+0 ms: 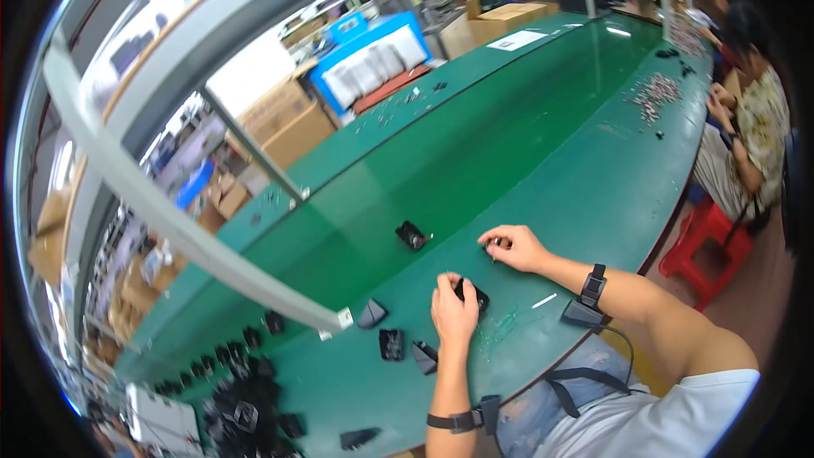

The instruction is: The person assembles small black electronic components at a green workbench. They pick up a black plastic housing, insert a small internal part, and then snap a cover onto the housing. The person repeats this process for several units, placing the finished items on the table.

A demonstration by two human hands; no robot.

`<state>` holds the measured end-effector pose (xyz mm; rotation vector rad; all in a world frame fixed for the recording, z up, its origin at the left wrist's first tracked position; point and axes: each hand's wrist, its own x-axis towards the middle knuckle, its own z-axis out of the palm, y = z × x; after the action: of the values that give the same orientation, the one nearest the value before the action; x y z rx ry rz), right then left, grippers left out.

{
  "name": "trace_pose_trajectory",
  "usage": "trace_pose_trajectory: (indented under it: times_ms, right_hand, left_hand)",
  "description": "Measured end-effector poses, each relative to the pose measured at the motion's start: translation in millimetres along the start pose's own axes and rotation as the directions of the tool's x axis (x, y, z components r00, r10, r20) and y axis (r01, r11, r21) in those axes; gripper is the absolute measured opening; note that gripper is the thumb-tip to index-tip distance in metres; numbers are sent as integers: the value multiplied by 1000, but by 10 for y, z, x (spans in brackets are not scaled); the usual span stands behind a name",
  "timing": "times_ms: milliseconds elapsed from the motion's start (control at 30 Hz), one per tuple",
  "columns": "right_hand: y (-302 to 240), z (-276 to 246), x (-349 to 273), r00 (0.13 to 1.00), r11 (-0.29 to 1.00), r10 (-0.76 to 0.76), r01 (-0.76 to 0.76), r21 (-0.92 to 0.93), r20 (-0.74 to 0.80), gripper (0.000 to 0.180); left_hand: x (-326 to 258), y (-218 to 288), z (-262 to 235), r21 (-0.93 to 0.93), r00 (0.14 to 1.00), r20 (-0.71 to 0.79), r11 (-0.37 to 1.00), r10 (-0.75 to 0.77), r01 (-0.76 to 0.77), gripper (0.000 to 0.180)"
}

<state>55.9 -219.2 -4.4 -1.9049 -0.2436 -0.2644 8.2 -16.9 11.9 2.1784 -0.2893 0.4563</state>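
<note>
My left hand [455,314] is closed around a small black plastic housing [476,297] just above the green bench. To its right and a little farther off, my right hand [517,248] pinches with thumb and fingertips. Something small and dark shows at those fingertips, too small to name. Thin clear-green strands [502,326] and a white stick-like piece [544,300] lie on the bench beside my left hand. Left of that hand are a black open-topped part [391,344], a black wedge-shaped part [425,357] and another dark wedge [371,314].
A black part [410,235] sits on the green belt [475,178] running along the bench. Black parts pile up [242,411] at lower left. A grey frame post [212,237] crosses the left side. Small metal pieces [655,97] lie near a seated person [755,119] and a red stool [708,246].
</note>
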Motion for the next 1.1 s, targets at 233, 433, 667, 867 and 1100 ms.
trace_pose_trajectory:
  times_ms: [233, 433, 667, 867, 1100]
  right_hand:
    - [-297, 105, -114, 940, 967, -42, -48, 251, 340, 26]
    - [-209, 147, -172, 933, 924, 31, -163, 345, 359, 22]
    - [-228, 29, -185, 970, 950, -47, -31, 311, 240, 23]
    - [-282, 34, -195, 962, 964, -127, 63, 258, 240, 26]
    - [-337, 15, -200, 949, 964, -229, 190, 187, 217, 29]
  left_hand:
    - [47, 32, -96, -227, 998, -36, 973, -44, 35, 16]
    - [-8, 113, -41, -297, 996, 64, 952, -57, 73, 21]
    - [14, 163, 19, -267, 982, 137, 949, -132, 165, 21]
    - [16, 196, -13, -202, 983, 133, 967, -129, 155, 26]
    - [31, 212, 26, -212, 974, 128, 954, -190, 214, 25]
